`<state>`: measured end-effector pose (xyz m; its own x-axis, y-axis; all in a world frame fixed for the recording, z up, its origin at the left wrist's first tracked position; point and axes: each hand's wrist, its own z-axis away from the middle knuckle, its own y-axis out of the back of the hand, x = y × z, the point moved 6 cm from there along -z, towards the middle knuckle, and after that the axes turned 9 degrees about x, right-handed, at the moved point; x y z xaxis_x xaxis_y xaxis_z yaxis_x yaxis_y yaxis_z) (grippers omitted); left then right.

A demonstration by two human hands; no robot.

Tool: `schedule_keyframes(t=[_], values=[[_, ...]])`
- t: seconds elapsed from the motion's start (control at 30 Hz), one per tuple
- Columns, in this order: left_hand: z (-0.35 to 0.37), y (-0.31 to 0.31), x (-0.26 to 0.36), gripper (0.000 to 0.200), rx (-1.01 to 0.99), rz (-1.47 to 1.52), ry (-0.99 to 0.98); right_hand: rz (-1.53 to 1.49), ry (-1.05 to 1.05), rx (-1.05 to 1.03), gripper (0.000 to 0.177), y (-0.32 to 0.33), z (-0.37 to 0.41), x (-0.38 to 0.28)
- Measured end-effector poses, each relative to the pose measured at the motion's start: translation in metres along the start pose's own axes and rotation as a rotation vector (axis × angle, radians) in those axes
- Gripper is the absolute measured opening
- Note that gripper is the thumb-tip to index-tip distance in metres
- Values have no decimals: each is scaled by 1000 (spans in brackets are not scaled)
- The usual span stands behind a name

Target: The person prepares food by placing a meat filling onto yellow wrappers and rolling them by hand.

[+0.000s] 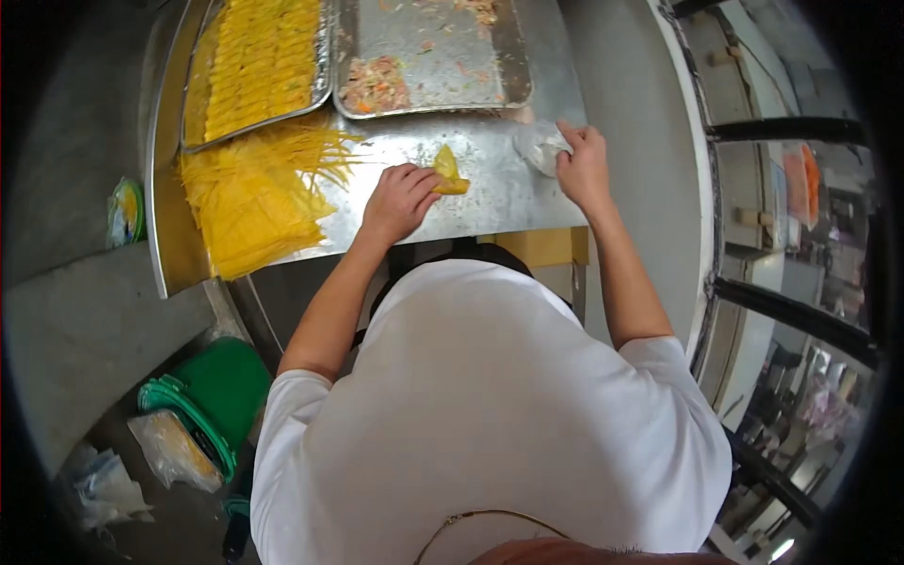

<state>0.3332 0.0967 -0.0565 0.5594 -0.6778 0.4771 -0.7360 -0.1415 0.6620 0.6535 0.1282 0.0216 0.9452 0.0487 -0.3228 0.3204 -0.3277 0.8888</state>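
Observation:
My left hand (399,200) has its fingers closed on the left end of a partly rolled yellow wrapper (450,179), one pointed flap of which still sticks up. My right hand (582,169) is at a clear plastic bag (540,146) on the steel table, its fingers closed against the bag's right side. A stack of yellow wrapper sheets (254,202) lies left of my left hand. Beyond it, a tray (325,89) holds rows of yellow rolls (264,66). The tray beside it (452,71) carries a mound of chopped filling (375,85) and scattered bits.
The steel table (499,207) has a raised left edge. On the floor at lower left are a green bin (217,395) and plastic bags (174,447). A wall ledge (631,141) and a barred window (791,132) stand on the right.

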Motion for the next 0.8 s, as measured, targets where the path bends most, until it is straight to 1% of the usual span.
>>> schedule_keyframes(t=[0.03, 0.1, 0.13, 0.23, 0.27, 0.3, 0.37, 0.4, 0.47, 0.5, 0.57, 0.6, 0.67, 0.7, 0.77, 0.8], values=[[0, 1, 0, 33, -2, 12, -12, 10, -11, 8, 56, 1, 5, 8], [-3, 1, 2, 34, -12, -1, -11, 82, 126, -163, 53, -5, 25, 14], [-3, 1, 2, 34, -22, 2, -7, 154, 125, -238, 54, -14, 33, 13], [-4, 1, 3, 34, -49, 2, 1, 195, 115, -270, 56, -22, 39, 15], [-6, 0, 3, 34, -52, 4, -6, 132, 61, -240, 55, -18, 37, 20], [-5, 0, 3, 34, -50, -4, -4, 130, 53, -239, 55, -18, 37, 22], [-3, -1, 4, 35, -50, -11, -8, 165, 58, -139, 52, -13, 35, 27], [-3, -1, 5, 35, -48, -17, -10, 165, 52, -135, 52, -14, 39, 30], [-5, 0, 4, 34, -42, -27, -14, 168, 73, -255, 50, -25, 48, 34], [-5, 0, 4, 34, -45, -31, -7, 169, 77, -256, 50, -21, 46, 33], [-4, -1, 3, 34, -49, -35, 7, 101, -3, -151, 49, -8, 41, 33], [-5, -1, 3, 34, -53, -33, 9, 99, -1, -154, 49, -9, 41, 34], [-5, 1, 4, 34, -62, -30, 9, 158, 7, -247, 48, -19, 46, 39], [-5, 1, 5, 34, -58, -23, 6, 157, 7, -248, 48, -21, 47, 44], [-6, 2, 4, 34, -46, -20, 10, 57, -10, -159, 49, -21, 42, 54], [-6, 1, 4, 34, -55, -11, 16, 56, -7, -164, 49, -20, 39, 51]])
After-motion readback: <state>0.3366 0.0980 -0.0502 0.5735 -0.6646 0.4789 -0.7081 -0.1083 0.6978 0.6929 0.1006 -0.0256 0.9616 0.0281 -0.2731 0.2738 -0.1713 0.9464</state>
